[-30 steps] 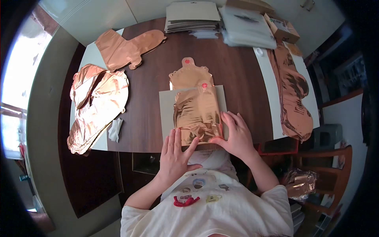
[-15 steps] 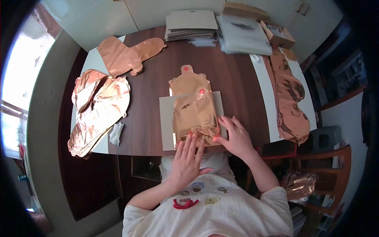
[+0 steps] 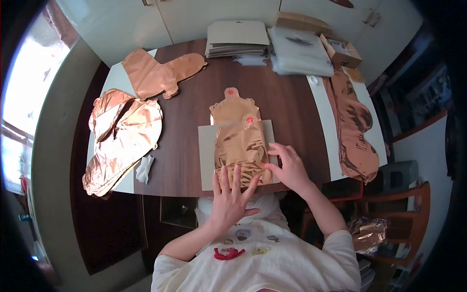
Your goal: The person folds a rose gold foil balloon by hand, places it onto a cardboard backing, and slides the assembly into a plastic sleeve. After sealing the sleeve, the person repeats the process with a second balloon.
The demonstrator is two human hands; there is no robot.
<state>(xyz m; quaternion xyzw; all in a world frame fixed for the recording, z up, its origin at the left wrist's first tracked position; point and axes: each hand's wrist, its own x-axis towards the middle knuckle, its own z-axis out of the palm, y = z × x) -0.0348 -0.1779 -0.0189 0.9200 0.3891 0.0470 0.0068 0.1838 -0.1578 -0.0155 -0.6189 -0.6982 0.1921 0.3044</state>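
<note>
A folded rose-gold foil balloon [image 3: 239,146] lies over a grey card [image 3: 206,160] near the table's front edge. Its upper part reaches past the card's far edge, and two red spots show on it. My left hand [image 3: 229,199] rests with fingers spread on the creased near end of the foil. At the foil's right edge is my right hand [image 3: 289,170], thumb and fingers apart, the thumb touching the foil.
More foil balloons lie at the left [image 3: 129,131], far left [image 3: 160,73] and right [image 3: 355,136]. Behind are stacked grey cards [image 3: 237,39], clear plastic bags [image 3: 301,51] and a small cardboard box [image 3: 343,51]. A crumpled white tissue [image 3: 144,169] sits at front left.
The fingers of my left hand have spread wider over the near end of the foil. The view has shifted slightly, so the table sits a little lower.
</note>
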